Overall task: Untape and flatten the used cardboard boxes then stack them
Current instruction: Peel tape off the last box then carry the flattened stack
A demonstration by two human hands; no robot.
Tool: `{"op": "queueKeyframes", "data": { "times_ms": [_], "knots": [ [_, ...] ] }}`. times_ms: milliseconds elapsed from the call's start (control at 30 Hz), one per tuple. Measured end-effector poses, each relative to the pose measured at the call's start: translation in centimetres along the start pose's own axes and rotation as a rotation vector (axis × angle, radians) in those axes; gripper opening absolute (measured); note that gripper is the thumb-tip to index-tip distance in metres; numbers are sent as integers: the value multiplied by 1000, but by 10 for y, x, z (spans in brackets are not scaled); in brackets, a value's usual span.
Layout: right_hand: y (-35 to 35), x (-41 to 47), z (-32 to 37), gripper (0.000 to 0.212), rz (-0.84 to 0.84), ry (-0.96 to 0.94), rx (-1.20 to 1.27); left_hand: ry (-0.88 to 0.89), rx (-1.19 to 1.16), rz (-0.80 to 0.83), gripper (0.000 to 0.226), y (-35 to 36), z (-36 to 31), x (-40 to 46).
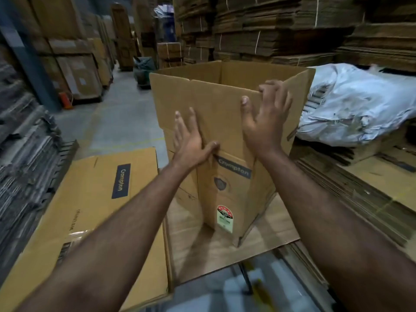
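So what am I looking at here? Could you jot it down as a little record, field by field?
Place: warehouse aisle lined with tied bundles of flattened cardboard
Main item: tall brown open-topped cardboard box, standing upright on flat cardboard sheets
Left hand: fingers straight, flat against the box's near side
Right hand: fingers hooked over the box's top rim
Beside it: flattened yellow-brown cardboard box, on the left

The upright box (pixel 225 113) was plain tan-brown cardboard with a dark navy band carrying pale "Crompton" lettering, a faint dark round emblem beneath it, and a sticker (pixel 224 218) red on top, cream and pale green below. The flattened box (pixel 90 199) at its left was a yellower tan with the same navy band. The plastic sheet (pixel 360 102) was silvery grey-white, the floor (pixel 117 118) pale grey with a faint yellow line
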State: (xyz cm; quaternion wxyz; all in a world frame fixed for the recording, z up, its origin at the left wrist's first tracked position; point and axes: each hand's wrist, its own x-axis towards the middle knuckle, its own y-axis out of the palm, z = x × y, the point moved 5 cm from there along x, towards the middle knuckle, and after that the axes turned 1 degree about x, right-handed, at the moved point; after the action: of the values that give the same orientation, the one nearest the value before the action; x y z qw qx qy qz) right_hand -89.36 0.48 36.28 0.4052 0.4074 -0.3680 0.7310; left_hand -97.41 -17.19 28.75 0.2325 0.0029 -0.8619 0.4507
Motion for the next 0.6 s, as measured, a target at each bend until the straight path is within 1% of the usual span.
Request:
{"op": "queueKeyframes", "data": {
  "times_ms": [67, 100, 167, 200, 233, 267, 333, 367, 400, 433, 467, 500, 533, 600],
  "knots": [
    [2, 0, 3, 34, 2, -1, -25, 101, 4, 55, 122, 20, -19, -24],
    [2, 0, 2, 34, 17, 2, -39, 106, 7, 93, 126, 31, -28, -36],
    [0, 1, 0, 37, 56, -13, -56, 58, 5, 151, 133, 56, -42, -54],
    [-3, -1, 0, 39, 79, -32, -58, 49, 8, 134, 134, 63, -48, -60],
    [-4, -2, -1, 42, 105, -56, -57, 82, 14, 67, 133, 64, -57, -63],
    [-6, -3, -2, 46, 139, -82, -49, 151, 18, -33, 131, 58, -67, -60],
    [-9, -4, -6, 58, 223, -108, 1, 327, 30, -241, 120, 32, -90, -42],
    [-11, -5, -11, 65, 261, -99, 42, 397, 68, -315, 113, 14, -102, -30],
    [-13, -7, -17, 71, 283, -71, 84, 445, 153, -350, 104, -3, -115, -17],
    [-15, -11, -24, 74, 289, -22, 128, 479, 256, -344, 96, -17, -127, -3],
    [-17, -16, -31, 74, 294, 49, 168, 501, 343, -304, 89, -26, -138, 9],
    [-16, -24, -39, 73, 305, 128, 199, 511, 382, -256, 82, -33, -147, 19],
    [-14, -33, -45, 72, 329, 198, 205, 510, 372, -221, 72, -37, -154, 25],
    [-6, -53, -56, 77, 413, 262, 138, 484, 276, -226, 50, -41, -161, 33]
  ]
}}
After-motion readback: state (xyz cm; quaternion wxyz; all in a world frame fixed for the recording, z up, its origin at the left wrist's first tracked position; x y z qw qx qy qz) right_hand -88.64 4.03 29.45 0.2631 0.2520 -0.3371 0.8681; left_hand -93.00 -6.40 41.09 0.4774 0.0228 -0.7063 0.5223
